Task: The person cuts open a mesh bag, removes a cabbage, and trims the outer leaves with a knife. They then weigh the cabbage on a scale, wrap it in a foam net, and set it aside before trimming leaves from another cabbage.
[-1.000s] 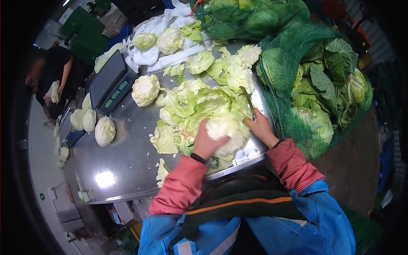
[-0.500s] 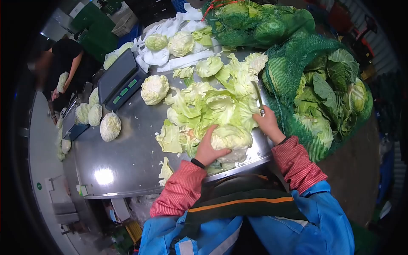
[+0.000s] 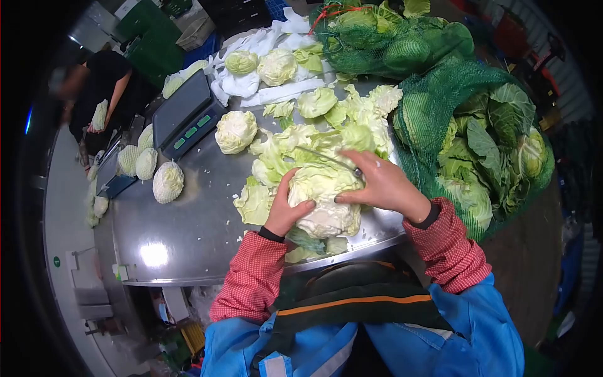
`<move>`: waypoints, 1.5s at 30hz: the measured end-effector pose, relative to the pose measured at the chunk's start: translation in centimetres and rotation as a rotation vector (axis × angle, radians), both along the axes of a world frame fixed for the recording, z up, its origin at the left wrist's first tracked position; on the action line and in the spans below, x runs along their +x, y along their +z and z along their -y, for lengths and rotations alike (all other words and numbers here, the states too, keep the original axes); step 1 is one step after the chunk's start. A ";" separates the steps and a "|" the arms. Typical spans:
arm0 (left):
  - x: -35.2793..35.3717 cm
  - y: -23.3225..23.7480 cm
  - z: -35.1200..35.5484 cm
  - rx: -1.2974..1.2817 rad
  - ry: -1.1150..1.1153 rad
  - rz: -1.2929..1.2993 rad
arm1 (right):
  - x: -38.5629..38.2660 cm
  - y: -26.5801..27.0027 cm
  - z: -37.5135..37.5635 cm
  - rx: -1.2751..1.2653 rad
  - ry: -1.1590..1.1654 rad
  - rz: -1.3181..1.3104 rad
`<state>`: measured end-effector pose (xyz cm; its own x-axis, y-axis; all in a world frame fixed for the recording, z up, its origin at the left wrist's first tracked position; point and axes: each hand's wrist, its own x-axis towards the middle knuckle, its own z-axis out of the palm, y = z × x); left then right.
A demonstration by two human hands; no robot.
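A pale, trimmed cabbage [image 3: 328, 204] is near the table's front edge. My left hand [image 3: 284, 206] grips its left side, with the thumb across the front. A slim-bladed knife [image 3: 326, 158] is in my right hand [image 3: 388, 187], its blade pointing left over the cabbage's far side. The right thumb also presses against the cabbage's right side. Loose cabbage leaves [image 3: 282, 146] are heaped just beyond, and darker green leaf pieces lie under the cabbage. To the left of the heap sits another trimmed cabbage [image 3: 236, 132].
Green mesh sacks of cabbages [image 3: 483, 138] stand at the right and back. A digital scale [image 3: 188, 119] is at the left on the metal table [image 3: 188, 242], near net-wrapped cabbages [image 3: 168, 182]. White wrapping [image 3: 251, 88] lies behind. Another person [image 3: 103, 88] holds a wrapped cabbage at far left.
My right hand has moved left with the knife, from beside the leaf heap onto the cabbage. The cabbage has shifted slightly left and turned in my left hand.
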<state>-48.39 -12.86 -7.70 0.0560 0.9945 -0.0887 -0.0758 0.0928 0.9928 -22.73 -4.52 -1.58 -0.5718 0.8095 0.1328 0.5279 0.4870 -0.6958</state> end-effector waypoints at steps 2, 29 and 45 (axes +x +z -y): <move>0.0 0.6 0.0 0.017 -0.026 -0.005 | -0.1 0.1 -0.8 -0.137 0.044 -0.083; 2.2 4.2 1.6 -0.013 0.402 0.220 | -2.6 -2.3 -1.0 -0.918 -0.050 -0.574; 2.8 1.9 3.7 -0.114 0.509 1.005 | -0.7 -3.4 -1.8 -0.902 -0.148 -0.728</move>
